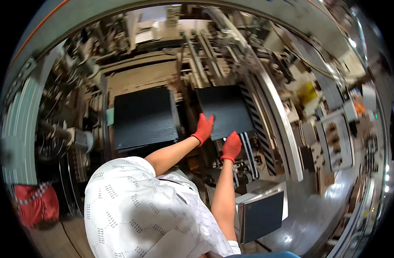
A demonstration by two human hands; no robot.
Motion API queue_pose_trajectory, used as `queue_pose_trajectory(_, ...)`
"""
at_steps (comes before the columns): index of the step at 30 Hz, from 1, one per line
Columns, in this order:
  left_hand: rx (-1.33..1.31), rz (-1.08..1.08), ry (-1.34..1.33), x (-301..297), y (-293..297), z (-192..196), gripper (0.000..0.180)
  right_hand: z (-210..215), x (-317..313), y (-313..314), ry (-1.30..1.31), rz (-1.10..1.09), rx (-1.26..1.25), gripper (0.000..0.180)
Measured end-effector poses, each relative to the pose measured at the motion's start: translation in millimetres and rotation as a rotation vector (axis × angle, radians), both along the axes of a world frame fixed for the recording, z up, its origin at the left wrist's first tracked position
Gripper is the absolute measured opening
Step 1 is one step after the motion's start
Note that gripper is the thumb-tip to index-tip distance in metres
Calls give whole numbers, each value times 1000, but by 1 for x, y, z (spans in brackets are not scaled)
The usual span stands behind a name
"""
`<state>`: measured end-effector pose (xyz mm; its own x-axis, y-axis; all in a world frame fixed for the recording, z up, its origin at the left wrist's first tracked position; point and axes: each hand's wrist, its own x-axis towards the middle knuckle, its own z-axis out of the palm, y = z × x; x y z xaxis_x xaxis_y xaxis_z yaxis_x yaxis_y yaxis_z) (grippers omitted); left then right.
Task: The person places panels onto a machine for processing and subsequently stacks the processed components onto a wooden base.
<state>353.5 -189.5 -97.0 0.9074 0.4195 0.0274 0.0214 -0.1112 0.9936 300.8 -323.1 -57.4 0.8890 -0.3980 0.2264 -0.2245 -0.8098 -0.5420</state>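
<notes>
Bright machine rails run beside a black panel, which lies between a dark stack and a striped strip. The left hand reaches its left edge, the right hand its near edge (whether the fingers grip, one cannot tell); uneven pressure could skew the panel against the strip.
</notes>
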Motion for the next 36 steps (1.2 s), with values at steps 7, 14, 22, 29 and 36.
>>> queue_pose_trajectory(7,-332,-639,144,-137,69,34,37,-3,-7,-13,-38,65,-99,48)
queue_pose_trajectory(14,-113,-375,266,-216,169,83,40,4,-6,5,-116,58,-79,50)
queue_pose_trajectory(22,-245,514,-16,-259,199,33,43,-5,-7,-22,-385,-57,218,34)
queue_pose_trajectory(29,-140,825,28,-249,208,62,63,12,-49,42,115,36,1336,31)
queue_pose_trajectory(36,-571,828,-125,-240,202,37,33,-5,-10,47,49,96,1373,45)
